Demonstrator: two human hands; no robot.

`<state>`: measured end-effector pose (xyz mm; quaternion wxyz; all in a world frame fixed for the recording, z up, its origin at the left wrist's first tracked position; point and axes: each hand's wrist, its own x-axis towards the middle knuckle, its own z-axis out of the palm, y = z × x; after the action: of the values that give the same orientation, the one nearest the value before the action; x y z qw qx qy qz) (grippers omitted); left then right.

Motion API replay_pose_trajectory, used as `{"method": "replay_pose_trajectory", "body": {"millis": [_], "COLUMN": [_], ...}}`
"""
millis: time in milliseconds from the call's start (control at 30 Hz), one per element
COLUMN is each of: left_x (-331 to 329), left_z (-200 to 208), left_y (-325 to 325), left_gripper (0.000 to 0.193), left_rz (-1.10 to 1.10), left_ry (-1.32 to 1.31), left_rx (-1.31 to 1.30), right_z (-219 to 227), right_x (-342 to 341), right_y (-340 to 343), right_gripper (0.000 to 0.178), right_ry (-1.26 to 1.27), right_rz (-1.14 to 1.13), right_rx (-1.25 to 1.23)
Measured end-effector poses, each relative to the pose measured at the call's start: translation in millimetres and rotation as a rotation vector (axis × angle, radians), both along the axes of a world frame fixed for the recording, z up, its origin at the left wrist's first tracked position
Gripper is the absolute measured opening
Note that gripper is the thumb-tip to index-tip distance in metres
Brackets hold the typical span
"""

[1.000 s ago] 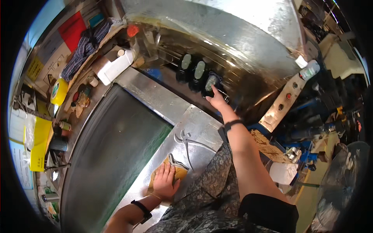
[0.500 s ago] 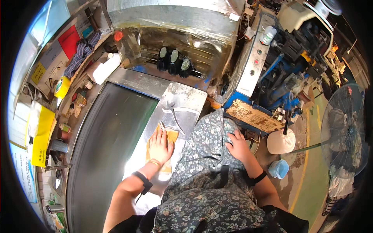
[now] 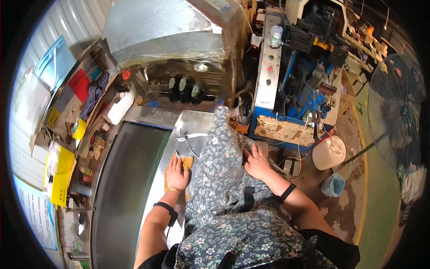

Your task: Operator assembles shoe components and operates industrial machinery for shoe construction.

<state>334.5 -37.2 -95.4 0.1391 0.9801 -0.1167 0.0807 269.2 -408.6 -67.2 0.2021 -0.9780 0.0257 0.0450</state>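
Note:
My left hand (image 3: pixel 178 176) lies flat, fingers stretched, on a yellow-brown cloth (image 3: pixel 187 163) on a shiny metal plate (image 3: pixel 181 121). A slim metal tool (image 3: pixel 188 144) with curved handles, like pincers, rests just beyond the cloth; my apron hides some of it. My right hand (image 3: pixel 259 164) rests with fingers apart on the floral apron (image 3: pixel 210 166) over my right leg, holding nothing. Left of the plate runs a dark conveyor belt (image 3: pixel 130 193). Three black shoe-shaped pieces (image 3: pixel 184 91) with pale tops stand at its far end, before a metal hood.
A cluttered shelf along the left carries a white jug (image 3: pixel 120 106), a tape roll (image 3: pixel 79 129) and a yellow box (image 3: pixel 60 175). At right stand a machine with a button panel (image 3: pixel 268 67), a pale plastic container (image 3: pixel 328 153), a blue bin (image 3: pixel 333 185) and a large fan (image 3: pixel 398 112).
The view has turned, so the hood, shelf and machine sit differently in the picture. My leg now covers more of the metal tool. Both hands keep much the same places, on cloth and apron.

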Motion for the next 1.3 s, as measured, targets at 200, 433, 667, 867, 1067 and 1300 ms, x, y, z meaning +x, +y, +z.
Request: {"method": "replay_pose_trajectory", "body": {"millis": [200,433,667,867,1067,1300], "left_x": [-1.0,2.2,2.9,5.0,12.9,-1.1], "left_z": [-5.2,1.4,1.2,-1.4,6.2,9.7], "left_y": [6.0,1.0,-1.1,1.7,-4.4,8.2], "left_gripper": [0.061,0.061,0.061,0.061,0.062,0.055], "left_rz": [-0.065,-0.062,-0.055,-0.052,-0.081,0.015], "left_ry": [-0.018,-0.034,-0.013,0.005,-0.020,0.005], "left_rx": [0.077,0.064,0.036,0.055,0.027,-0.067], "right_z": [-1.9,-10.9,-39.7,-52.3,-62.8,-85.5], "right_x": [26.6,23.3,27.9,43.2,50.7,57.4], "right_y": [22.6,19.3,1.6,9.1,10.2,11.4], "right_gripper": [0.057,0.056,0.063,0.050,0.055,0.064], "right_ry": [-0.200,0.017,-0.001,0.047,0.058,0.110], "right_rz": [0.573,0.433,0.444,0.593,0.499,0.491], "right_rx": [-0.085,0.783,0.449,0.410,0.887,0.649]}}
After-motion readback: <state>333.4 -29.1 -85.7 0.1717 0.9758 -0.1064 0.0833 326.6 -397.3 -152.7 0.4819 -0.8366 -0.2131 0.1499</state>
